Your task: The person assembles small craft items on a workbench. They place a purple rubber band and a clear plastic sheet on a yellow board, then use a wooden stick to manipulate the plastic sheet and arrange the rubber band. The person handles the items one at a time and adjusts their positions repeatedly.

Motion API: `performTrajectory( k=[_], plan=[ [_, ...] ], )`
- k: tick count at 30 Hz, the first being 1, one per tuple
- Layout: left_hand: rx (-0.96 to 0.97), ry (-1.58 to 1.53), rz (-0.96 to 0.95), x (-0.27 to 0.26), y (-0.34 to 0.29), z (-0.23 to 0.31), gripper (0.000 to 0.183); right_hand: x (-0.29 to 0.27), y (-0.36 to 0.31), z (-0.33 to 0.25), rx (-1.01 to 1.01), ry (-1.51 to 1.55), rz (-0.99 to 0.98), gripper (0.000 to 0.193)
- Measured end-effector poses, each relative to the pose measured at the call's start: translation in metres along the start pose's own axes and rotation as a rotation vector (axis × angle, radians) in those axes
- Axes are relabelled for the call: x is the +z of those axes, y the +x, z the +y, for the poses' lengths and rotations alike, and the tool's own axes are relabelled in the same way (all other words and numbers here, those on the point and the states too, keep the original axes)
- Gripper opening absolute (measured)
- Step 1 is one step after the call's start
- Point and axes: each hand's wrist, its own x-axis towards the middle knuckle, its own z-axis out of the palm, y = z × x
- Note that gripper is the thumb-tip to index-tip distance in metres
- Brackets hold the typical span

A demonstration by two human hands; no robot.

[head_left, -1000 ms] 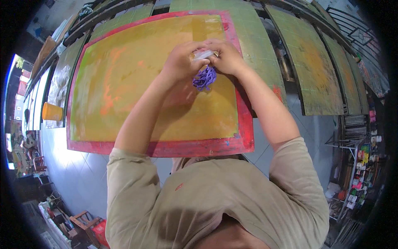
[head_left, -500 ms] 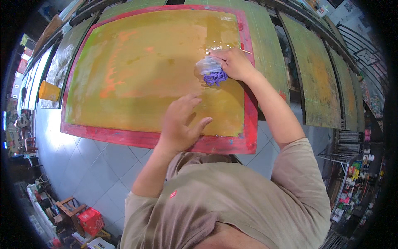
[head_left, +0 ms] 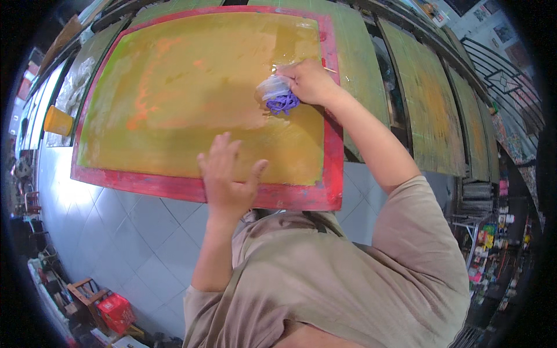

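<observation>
Screen (head_left: 191, 93), amber-yellow w/ orange smears on its L half, lies nr flat inside a red frame (head_left: 332, 145); far side's over the green worktop (head_left: 360, 69), near edge sticks out above the tiled floor (head_left: 139, 232). R hand (head_left: 313, 81) clenched round the top of a whitish, see-thru wad (head_left: 272, 87), fingers curled, back of hand up. Purple strands (head_left: 282, 104), looped & tangled, bunch at the wad's near side. Wad + strands sit on the R part of the screen, toward the frame's R side; surface looks wet & shiny around them. Thin pale stick (head_left: 329, 70) pokes out just beyond R hand, over the frame's R side; can't tell what it belongs to.

L hand (head_left: 226, 182) released, nothing in it, fingers & thumb spread, over the near edge of frame & screen; can't tell if it's touching or just above. It's well apart fr. the wad.

Off L, a yellow cup (head_left: 58, 122) is tipped a bit in view, next to crumpled clear plastic (head_left: 78, 81). Lower L: red container (head_left: 116, 313) beside a wooden stool (head_left: 87, 293). Far R: black metal railing (head_left: 505, 75).
</observation>
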Motion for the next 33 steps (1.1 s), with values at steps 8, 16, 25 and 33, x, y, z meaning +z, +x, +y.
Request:
performTrajectory(
  k=[8, 16, 25, 33],
  plan=[
    [-0.514, 0.275, 0.212, 0.015, 0.006, 0.017, 0.049, -0.034, 0.034, 0.019, 0.01, 0.22, -0.277, 0.022],
    [-0.627, 0.318, 0.263, 0.023, 0.017, 0.043, 0.054, -0.007, 0.077, 0.082, -0.174, 0.618, -0.198, 0.021],
    [-1.148, -0.293, 0.894, 0.009, -0.05, 0.006, 0.081, -0.017, 0.076, 0.104, 0.098, 0.485, -0.066, 0.031],
    [-1.077, -0.853, 0.941, 0.012, -0.054, 0.002, 0.069, -0.047, 0.031, 0.128, 0.04, 0.363, -0.258, 0.039]
  ],
)
